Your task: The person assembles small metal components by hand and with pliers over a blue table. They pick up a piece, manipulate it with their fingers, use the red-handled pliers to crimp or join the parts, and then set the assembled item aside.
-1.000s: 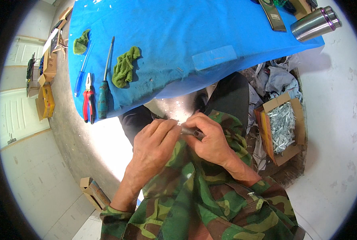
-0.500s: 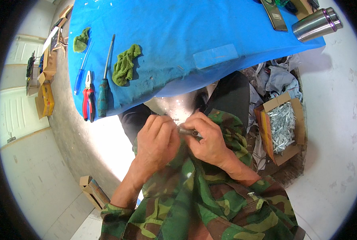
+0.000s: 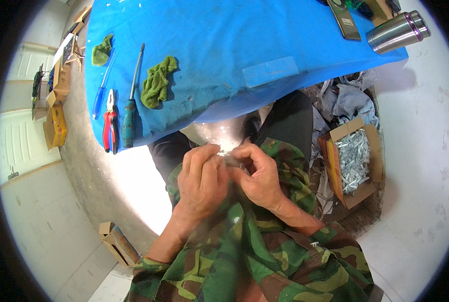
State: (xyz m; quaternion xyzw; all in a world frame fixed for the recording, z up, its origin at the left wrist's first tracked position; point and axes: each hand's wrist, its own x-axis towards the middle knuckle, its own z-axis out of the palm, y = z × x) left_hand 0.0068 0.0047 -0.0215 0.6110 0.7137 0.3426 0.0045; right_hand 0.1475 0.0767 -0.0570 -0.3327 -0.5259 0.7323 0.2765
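Note:
My left hand point(image 3: 203, 176) and my right hand point(image 3: 258, 176) meet over my lap, fingers curled in and fingertips close together. Between the right thumb and forefinger is a small dark-grey metal-looking piece point(image 3: 234, 162), mostly covered by the fingers; its kind cannot be made out. The left fingers are closed at its near end, and what they grip is hidden behind the knuckles. On the blue-covered table point(image 3: 204, 60) ahead lie pliers point(image 3: 111, 126) with red and black handles, a screwdriver point(image 3: 129, 121) with a dark teal handle, and a blue-handled screwdriver point(image 3: 99, 100).
Two green cloths point(image 3: 156, 83) point(image 3: 102, 50) lie by the tools. A steel flask point(image 3: 398, 32) and a phone-like flat device point(image 3: 346, 22) sit at the table's far right. Beside my right knee stands a carton point(image 3: 370, 194) of silvery strips, with grey plastic bags point(image 3: 353, 103) behind it.
My left hand has shifted slightly right, closer to the right hand. The grey piece, more exposed earlier, is now more covered by fingers. Things on the table stay put.

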